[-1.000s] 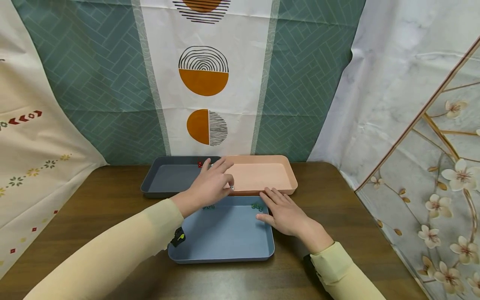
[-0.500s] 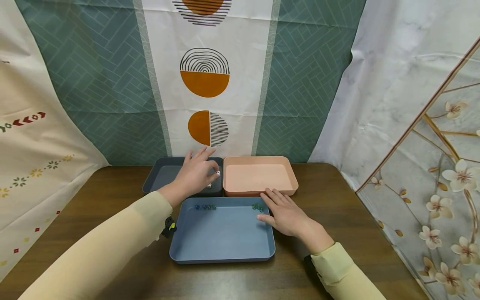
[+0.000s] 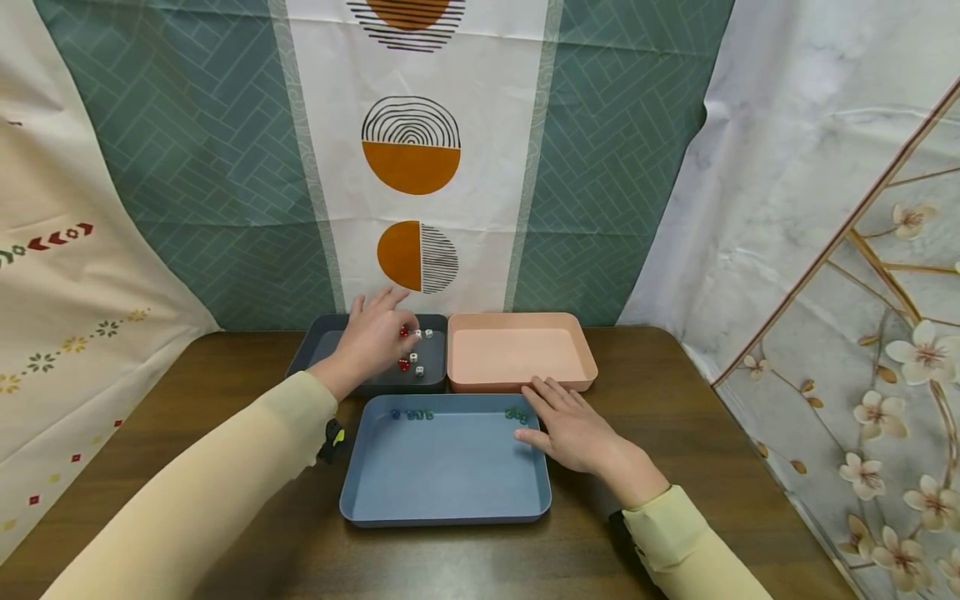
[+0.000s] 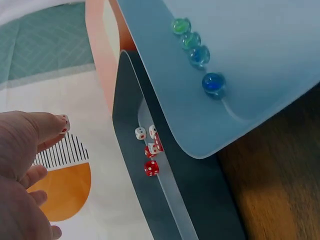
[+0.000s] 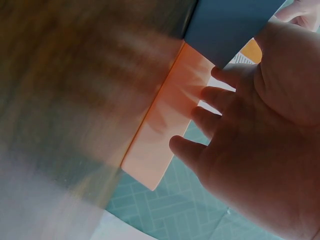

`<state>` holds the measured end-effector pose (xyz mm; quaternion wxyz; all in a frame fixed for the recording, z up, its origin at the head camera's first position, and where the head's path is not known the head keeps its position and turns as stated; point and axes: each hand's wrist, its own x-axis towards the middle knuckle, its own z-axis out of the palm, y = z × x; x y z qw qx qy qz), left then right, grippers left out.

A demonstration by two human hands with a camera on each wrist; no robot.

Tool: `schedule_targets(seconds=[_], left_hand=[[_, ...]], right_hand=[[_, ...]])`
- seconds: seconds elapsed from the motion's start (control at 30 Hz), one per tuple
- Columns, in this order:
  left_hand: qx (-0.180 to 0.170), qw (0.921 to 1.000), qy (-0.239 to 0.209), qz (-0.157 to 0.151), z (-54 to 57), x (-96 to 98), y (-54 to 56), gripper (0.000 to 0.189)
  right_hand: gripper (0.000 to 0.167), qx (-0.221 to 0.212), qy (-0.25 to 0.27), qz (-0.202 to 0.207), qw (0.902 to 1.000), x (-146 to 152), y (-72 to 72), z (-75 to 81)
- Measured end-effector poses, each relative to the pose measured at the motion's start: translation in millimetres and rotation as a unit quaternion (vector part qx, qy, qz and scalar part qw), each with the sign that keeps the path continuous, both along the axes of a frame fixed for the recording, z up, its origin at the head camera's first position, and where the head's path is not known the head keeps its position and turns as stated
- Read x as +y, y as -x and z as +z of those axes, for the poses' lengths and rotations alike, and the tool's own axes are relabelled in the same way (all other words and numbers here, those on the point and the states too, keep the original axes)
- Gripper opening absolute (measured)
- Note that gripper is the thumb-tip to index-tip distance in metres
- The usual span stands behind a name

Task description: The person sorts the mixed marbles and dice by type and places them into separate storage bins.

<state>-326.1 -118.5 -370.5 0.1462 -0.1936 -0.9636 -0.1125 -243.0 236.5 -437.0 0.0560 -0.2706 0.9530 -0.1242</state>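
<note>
Over the dark grey tray (image 3: pixel 432 387) at the back left, my left hand (image 3: pixel 371 337) pinches a white die (image 4: pixel 66 123) between thumb and forefinger, its other fingers spread. Inside that tray lie several white dice (image 4: pixel 140 133) and red dice (image 4: pixel 151 168), partly behind the hand in the head view. My right hand (image 3: pixel 572 429) is palm down with fingers extended, across the right rim of the blue tray (image 3: pixel 450 471). Its fingertips are right at the front wall of the peach tray (image 3: pixel 521 350), and it holds nothing.
Along the blue tray's back edge lie blue marbles (image 4: pixel 213 84) and green marbles (image 4: pixel 181 26), with a small green cluster (image 3: pixel 515 414) near the right hand. All three trays stand on a brown wooden table (image 3: pixel 247 433). A patterned cloth (image 3: pixel 480 167) hangs right behind them.
My left hand has moved left with the white die, from the peach tray's left side to over the dark grey tray, uncovering the blue tray's marbles. My right hand has stayed in place.
</note>
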Motion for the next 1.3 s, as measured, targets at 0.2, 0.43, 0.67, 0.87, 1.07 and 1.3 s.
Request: schedule_targets(seconds=[0.2,0.43,0.67,0.87,1.07,1.3], left_hand=[[-0.004,0.9999,-0.002,0.011,-1.1,0.1,4.6,0.015],[-0.018,0.9997,-0.004,0.017,-3.8,3.3,8.8,0.016],[-0.016,0.9995,0.008,0.025,-7.1,7.5,14.5,0.016],[-0.017,0.9994,0.012,0.029,-9.0,10.8,18.2,0.017],[-0.019,0.9994,0.010,0.028,-8.5,14.2,19.5,0.018],[-0.022,0.9992,0.013,0.031,-8.5,16.9,20.8,0.022]], right_hand=[[0.082,0.000,0.003,0.002,1.0000,0,-0.2,1.3],[0.082,0.000,0.008,0.000,1.0000,-1,-0.2,0.3],[0.084,0.001,0.007,0.003,1.0000,-1,-0.2,-1.1],[0.082,-0.004,0.002,0.000,1.0000,-1,-0.9,-0.2],[0.081,-0.006,0.004,-0.004,1.0000,0,-1.0,0.5],[0.082,-0.008,0.006,-0.006,0.9999,0,-0.8,0.5]])
